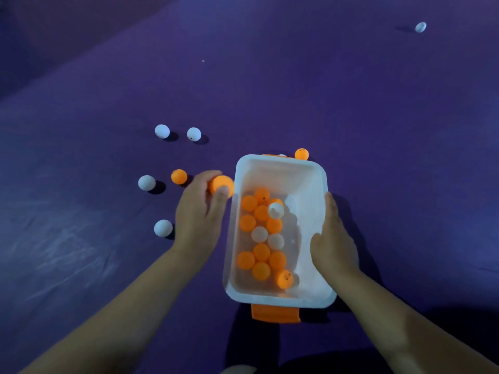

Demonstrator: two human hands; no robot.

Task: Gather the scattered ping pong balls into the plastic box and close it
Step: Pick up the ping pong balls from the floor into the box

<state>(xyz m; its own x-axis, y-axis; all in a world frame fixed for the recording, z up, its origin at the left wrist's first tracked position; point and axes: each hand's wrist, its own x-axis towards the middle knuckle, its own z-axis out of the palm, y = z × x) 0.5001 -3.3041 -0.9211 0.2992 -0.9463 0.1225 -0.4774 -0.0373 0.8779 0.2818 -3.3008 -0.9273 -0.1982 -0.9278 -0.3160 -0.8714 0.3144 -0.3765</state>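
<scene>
A pale shape [239, 369] at the bottom edge is cut off and can't be identified. The plastic box [280, 300] sits open on the purple surface [378, 130], with one orange latch [275, 314] at its near end. Inside it are roughly eleven orange and three white balls; blur makes the count unsure. The right hand [334, 247] grips the box's right wall. The left hand [197, 214] holds one orange ball [220, 182] at the left rim. Five loose white balls [163, 228] and two loose orange balls [179, 176] lie around the box. The farthest white ball [420, 27] is well apart.
</scene>
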